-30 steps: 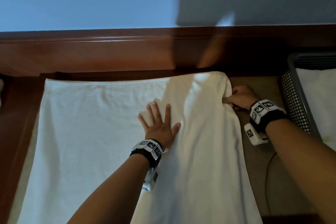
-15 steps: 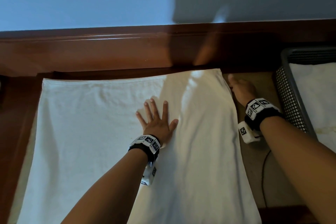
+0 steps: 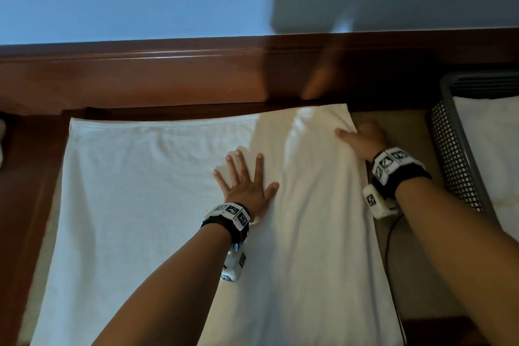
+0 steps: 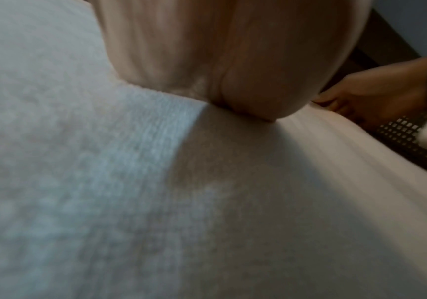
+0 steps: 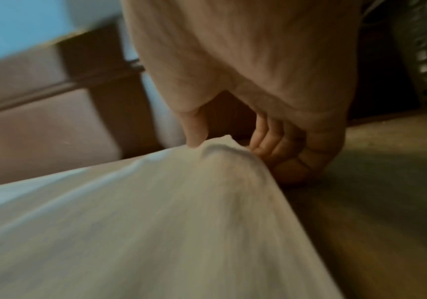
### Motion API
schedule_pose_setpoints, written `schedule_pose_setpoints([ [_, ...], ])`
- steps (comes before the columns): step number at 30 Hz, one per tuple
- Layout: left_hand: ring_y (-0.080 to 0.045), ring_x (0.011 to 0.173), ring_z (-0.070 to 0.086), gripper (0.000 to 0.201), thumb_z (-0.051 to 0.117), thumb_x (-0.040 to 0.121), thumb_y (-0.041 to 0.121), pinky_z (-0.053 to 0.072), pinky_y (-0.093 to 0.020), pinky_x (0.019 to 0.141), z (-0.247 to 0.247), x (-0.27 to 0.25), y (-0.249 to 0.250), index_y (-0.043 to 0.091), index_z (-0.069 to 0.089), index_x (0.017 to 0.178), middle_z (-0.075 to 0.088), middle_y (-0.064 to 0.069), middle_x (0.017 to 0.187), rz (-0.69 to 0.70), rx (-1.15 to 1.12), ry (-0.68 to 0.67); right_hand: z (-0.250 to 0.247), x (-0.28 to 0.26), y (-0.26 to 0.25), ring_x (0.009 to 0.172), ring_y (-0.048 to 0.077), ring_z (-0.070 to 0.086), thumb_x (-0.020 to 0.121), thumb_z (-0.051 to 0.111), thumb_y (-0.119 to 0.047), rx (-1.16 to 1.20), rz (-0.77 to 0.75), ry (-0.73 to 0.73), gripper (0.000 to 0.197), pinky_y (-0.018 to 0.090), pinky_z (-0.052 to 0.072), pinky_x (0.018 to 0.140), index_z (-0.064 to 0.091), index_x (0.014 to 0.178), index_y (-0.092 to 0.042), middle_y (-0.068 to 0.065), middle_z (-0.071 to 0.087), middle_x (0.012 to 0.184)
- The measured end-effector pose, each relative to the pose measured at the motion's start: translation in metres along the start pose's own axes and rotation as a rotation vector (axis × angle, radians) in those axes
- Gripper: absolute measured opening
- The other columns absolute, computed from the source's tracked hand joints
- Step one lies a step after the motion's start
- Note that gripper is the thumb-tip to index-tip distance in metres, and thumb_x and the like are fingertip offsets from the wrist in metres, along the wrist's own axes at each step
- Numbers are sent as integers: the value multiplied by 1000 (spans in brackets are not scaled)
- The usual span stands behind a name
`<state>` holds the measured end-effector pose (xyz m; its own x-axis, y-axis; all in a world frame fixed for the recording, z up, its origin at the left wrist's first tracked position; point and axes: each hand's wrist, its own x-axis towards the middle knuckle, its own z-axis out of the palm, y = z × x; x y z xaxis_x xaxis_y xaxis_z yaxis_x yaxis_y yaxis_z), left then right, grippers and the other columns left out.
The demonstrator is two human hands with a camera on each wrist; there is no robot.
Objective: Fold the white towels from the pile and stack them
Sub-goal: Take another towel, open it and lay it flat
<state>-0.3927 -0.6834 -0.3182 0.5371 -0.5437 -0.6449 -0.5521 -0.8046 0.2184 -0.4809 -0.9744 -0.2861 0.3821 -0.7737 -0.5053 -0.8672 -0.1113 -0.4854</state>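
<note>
Wooden ledge (image 3: 140, 78); left hand (image 3: 247, 185) flat on towel (image 3: 140, 191), right hand (image 3: 365, 139) pinching edge.

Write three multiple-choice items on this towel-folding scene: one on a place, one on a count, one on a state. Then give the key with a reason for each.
1. Where does the dark grey mesh plastic basket stand?
A. right of the spread white terry towel
B. left of it
C. on top of it

2. How many hands touch the spread towel?
A. none
B. one
C. two

3. How does the left hand lie?
A. curled in a fist
B. flat with fingers spread
C. lifted off the cloth

Key: 1 A, the head view shows the basket beyond the towel's right edge, on the brown wooden table. 2 C, the left hand presses the middle and the right hand pinches the far right corner, its thumb on top and its fingers beneath in the right wrist view. 3 B, its straight, spread fingers rest on the towel.
</note>
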Motion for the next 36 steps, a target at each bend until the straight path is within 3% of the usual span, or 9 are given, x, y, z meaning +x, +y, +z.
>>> schedule_pose_setpoints([
  [3, -36, 133, -54, 82, 10, 97, 76, -29, -70, 107, -1, 1, 0, 35, -36, 151, -56, -12, 147, -1, 3, 1, 7, -38, 46, 120, 32, 61, 57, 80, -70, -52, 74, -104, 102, 45, 51, 102, 56, 134, -7, 12, 61, 135],
  [7, -38, 132, -55, 80, 9, 97, 77, -28, -70, 108, -5, 2, 1, 39, -35, 151, -57, -11, 147, 7, 2, 18, 6, -100, 100, 95, 23, 72, 72, 85, -49, 89, 88, -197, 50, 40, 56, 94, 76, 100, -8, 2, 76, 99],
  [13, -38, 138, -49, 77, 10, 98, 75, -27, -69, 110, -8, -1, 3, 40, -32, 152, -52, -11, 151, 1, 10, 66, 7, -177, 145, 85, 15, 69, 93, 69, -21, 503, 139, -233, 14, 29, 50, 71, 72, 98, -9, 3, 75, 96],
  [19, -36, 154, -23, 72, 27, 107, 52, -2, -65, 123, 19, -62, 6, 28, -12, 163, -28, -13, 166, 42, 54, 101, 14, -203, 186, 81, 23, 54, 85, 57, -6, 574, 128, -150, 4, 33, 38, 70, 61, 84, -6, 10, 61, 84],
  [24, -34, 154, -24, 73, 26, 106, 54, -3, -65, 123, 90, -134, 8, 28, -12, 162, -31, -13, 165, 40, 52, 95, 17, -215, 192, 63, 20, 54, 82, 45, 2, 509, 126, -159, 33, 26, 39, 56, 74, 87, -11, 8, 68, 74],
  [27, -32, 150, -34, 73, 19, 106, 58, -11, -64, 121, 127, -156, 9, 28, -19, 161, -38, -13, 162, 42, 47, 135, 22, -207, 190, 77, 22, 66, 86, 64, -4, 407, 23, -94, 23, 34, 54, 71, 75, 104, -13, 5, 75, 89],
  [30, -31, 147, -40, 73, 13, 105, 61, -17, -64, 119, 159, -170, 8, 28, -22, 160, -41, -12, 160, 79, 67, 222, 26, -204, 180, 91, 22, 66, 79, 79, -16, 183, -34, 11, 29, 33, 53, 89, 70, 107, -14, 3, 72, 95],
  [33, -32, 150, -34, 73, 12, 104, 62, -14, -66, 119, 175, -172, 6, 27, -14, 162, -34, -14, 163, 78, 85, 333, 29, -207, 171, 100, 25, 68, 80, 79, -27, 85, -34, 25, 25, 29, 49, 89, 74, 102, -15, 6, 74, 102],
  [36, -34, 152, -30, 74, 8, 103, 64, -11, -67, 120, 179, -171, 6, 26, -13, 163, -31, -15, 165, 80, 115, 380, 29, -208, 170, 104, 30, 68, 85, 67, -14, 57, -54, 64, 14, 26, 46, 86, 77, 95, -11, 12, 75, 105],
])
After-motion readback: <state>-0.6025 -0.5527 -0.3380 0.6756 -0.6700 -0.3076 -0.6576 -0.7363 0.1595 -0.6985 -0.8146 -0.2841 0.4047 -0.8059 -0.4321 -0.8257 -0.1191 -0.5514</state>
